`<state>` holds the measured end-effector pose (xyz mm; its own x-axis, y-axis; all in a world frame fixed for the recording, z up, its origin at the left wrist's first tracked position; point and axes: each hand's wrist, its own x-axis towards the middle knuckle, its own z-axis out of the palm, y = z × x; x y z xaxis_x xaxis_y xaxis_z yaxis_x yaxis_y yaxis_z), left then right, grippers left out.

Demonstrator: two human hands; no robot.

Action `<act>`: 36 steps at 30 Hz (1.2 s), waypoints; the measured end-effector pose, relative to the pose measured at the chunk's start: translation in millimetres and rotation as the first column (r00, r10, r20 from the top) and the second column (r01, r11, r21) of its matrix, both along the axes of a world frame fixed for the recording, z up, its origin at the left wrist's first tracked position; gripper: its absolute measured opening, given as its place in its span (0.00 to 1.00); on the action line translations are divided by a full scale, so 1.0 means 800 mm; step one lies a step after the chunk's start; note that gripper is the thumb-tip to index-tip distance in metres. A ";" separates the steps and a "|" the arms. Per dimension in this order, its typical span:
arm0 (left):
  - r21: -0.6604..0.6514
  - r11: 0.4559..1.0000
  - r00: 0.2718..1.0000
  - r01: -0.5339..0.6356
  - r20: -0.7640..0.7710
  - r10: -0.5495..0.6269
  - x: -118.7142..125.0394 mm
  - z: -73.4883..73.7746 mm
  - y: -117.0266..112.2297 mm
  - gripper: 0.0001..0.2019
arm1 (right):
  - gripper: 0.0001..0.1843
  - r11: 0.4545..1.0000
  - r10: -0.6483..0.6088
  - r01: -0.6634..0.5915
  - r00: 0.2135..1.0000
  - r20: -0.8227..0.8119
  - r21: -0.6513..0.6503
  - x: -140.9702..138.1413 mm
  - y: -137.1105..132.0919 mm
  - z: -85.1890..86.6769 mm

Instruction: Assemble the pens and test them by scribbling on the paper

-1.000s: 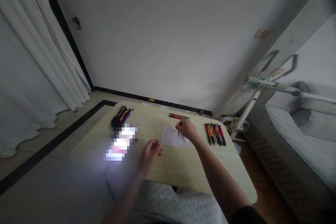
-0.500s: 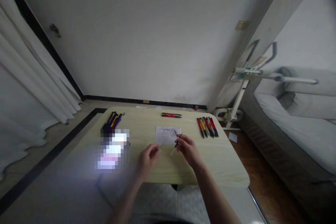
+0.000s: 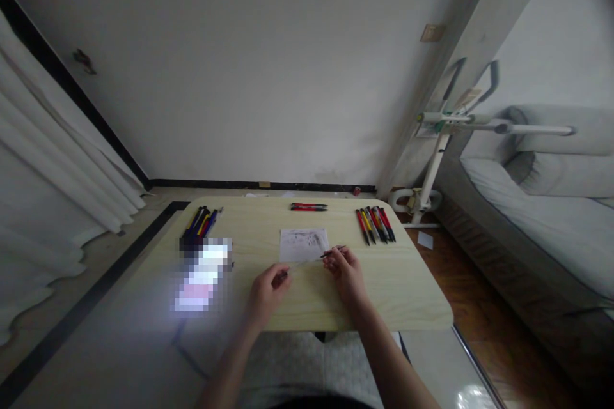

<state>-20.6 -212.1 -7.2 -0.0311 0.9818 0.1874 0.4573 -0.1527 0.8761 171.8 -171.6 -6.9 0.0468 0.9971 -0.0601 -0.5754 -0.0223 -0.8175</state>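
Note:
Both hands are over the front middle of the table. My left hand [image 3: 268, 294] is closed in a pinch on a thin clear pen part [image 3: 301, 262], with a dark bit showing at the fingers. My right hand [image 3: 346, 271] pinches a slim dark pen part [image 3: 332, 252], lying nearly level and pointing left. Their ends come close between the hands; I cannot tell whether they touch. Just beyond lies a white paper [image 3: 301, 244] with dark scribbles.
A row of red, yellow and dark pens [image 3: 375, 225] lies on the right of the table [image 3: 398, 287]. Two red and black pens [image 3: 309, 207] lie at the back. More pens [image 3: 204, 222] are at the left, beside a bright blurred-out screen [image 3: 204, 278].
My right hand has turned the dark part from a steep slant to nearly level, its end now towards my left hand. The clear part in my left hand has tilted flatter.

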 end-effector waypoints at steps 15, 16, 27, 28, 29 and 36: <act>0.034 0.999 1.000 0.010 -0.015 -0.010 0.000 0.004 -0.001 0.09 | 0.09 0.999 0.023 -0.029 0.991 0.132 0.044 -0.002 -0.006 0.005; 0.030 0.999 1.000 0.011 -0.016 -0.011 0.000 0.004 -0.001 0.09 | 0.09 0.998 0.033 -0.041 0.988 0.152 0.051 -0.002 -0.007 0.006; 0.005 1.000 0.999 0.003 0.044 -0.003 0.002 0.008 -0.003 0.09 | 0.14 0.993 0.071 -0.110 0.866 0.494 0.050 -0.009 -0.011 0.008; 0.005 1.000 0.999 0.007 0.048 -0.007 0.002 0.009 -0.003 0.09 | 0.13 0.993 0.074 -0.113 0.857 0.510 0.046 -0.010 -0.011 0.009; 0.007 1.000 0.999 0.008 0.051 -0.008 0.002 0.010 -0.003 0.09 | 0.13 0.992 0.074 -0.115 0.848 0.524 0.045 -0.010 -0.012 0.009; 0.044 0.999 0.999 0.019 0.039 -0.020 0.001 0.014 -0.005 0.09 | 0.14 0.989 0.075 -0.135 0.810 0.582 0.061 -0.015 -0.017 0.014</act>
